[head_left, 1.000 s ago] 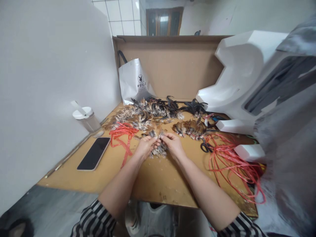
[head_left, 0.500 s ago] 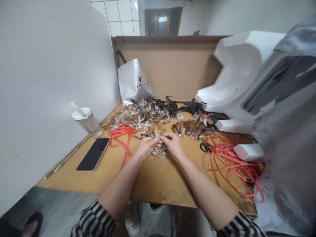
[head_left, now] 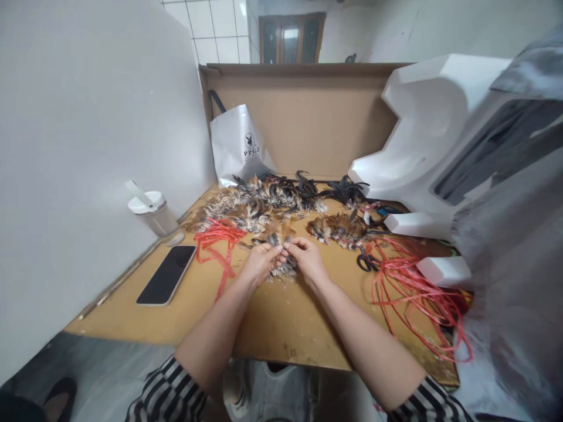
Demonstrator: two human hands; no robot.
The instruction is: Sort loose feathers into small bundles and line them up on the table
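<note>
Tawny soft feathers [head_left: 278, 231] are fanning out from the pinching fingertips of the left hand [head_left: 263, 262] and right hand [head_left: 307, 258], which are meeting above the flat yellow-brown desk [head_left: 299, 334]. Red plastic strips [head_left: 220, 231] are lying left of the hands; black-handled scissors [head_left: 366, 261] are resting rightward, touching tangled red plastic cords [head_left: 413, 287].

Black-striped sleeves [head_left: 169, 387]; bare forearms [head_left: 217, 331]

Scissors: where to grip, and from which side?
I'd grip the scissors by the black finger loops, from the left and above: the loops face bare tabletop, while red strips crowd their right. The right hand is nearer. I can't make out the blades.
</note>
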